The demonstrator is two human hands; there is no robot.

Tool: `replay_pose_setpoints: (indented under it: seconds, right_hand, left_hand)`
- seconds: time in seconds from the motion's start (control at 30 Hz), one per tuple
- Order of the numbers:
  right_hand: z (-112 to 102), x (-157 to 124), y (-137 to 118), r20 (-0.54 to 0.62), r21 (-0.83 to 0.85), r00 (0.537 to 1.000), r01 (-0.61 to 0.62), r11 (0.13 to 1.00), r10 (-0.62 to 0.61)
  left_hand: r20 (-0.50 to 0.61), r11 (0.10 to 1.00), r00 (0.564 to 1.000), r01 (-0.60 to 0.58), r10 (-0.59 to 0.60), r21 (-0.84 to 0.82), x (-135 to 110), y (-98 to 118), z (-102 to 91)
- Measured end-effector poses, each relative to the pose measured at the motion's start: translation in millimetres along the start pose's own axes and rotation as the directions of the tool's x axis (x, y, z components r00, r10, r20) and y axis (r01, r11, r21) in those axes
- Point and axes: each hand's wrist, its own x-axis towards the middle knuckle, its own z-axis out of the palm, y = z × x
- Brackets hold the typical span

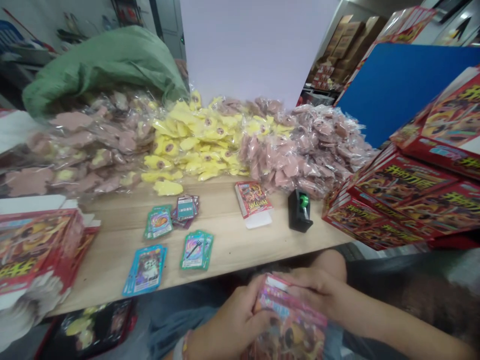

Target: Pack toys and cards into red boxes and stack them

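Cards (159,222) lie on the desk (232,230); rightward, our left hand (240,315) curls around the box (296,325) before the near edge, our right hand (315,289) clasping its far end. We seem to be working that end; the next move calls for steady pressure.

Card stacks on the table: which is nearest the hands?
The green fork-picture stack, front right of the four; the others lie farther back or left.

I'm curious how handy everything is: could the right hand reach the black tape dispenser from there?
Probably yes: the black tape dispenser stands on the wooden table near its front edge with nothing visibly blocking, but the right hand must first leave the printed box.
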Motion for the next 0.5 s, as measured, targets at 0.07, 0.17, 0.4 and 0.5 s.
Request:
replay_pose_setpoints:
  seconds: [0.07,0.17,0.4,0.5]
  right_hand:
    - [0,-2,-6,0.041,-0.031,0.999,0.026,0.999,-0.025]
    - [3,-6,-5,0.039,-0.09,0.998,0.058,0.994,-0.055]
    - [0,-10,18,-0.096,-0.169,0.994,0.028,0.985,-0.045]
    - [-2,-10,7,-0.05,-0.2,0.997,0.045,0.979,-0.056]
  left_hand:
    - [0.001,1.0,1.0,0.005,-0.005,-0.018,1,-3,1.2]
    - [-0.02,1.0,1.0,-0.002,0.002,-0.007,1,-6,2.2]
    - [-0.008,0.997,0.999,-0.034,0.035,0.068,0,-6,0.0]
    - [0.008,0.995,0.999,-0.044,0.044,0.089,-2,-11,1.8]
